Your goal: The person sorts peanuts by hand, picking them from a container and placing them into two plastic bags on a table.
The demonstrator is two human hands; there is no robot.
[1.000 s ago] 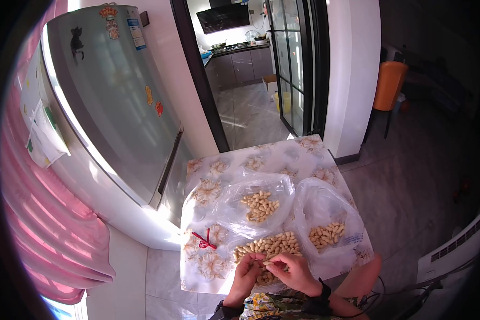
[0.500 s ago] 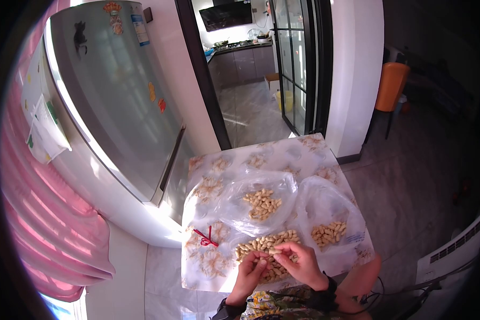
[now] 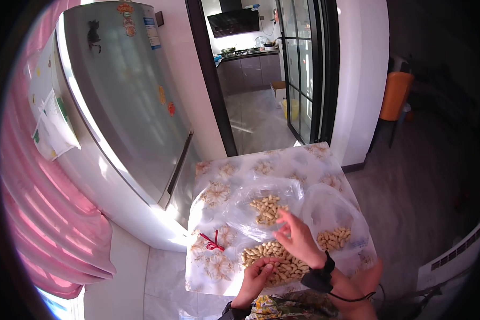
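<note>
Right hand [image 3: 300, 237] has moved forward, grip loosely spread near bagged peanuts [image 3: 265, 208].

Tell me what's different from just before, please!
The right hand moved away from the left hand, forward to the middle bag, and its thumb and finger spread apart. Whether it dropped anything, I can't tell. The left hand stayed over the near peanuts. The red ribbon and right bag stayed put.
</note>
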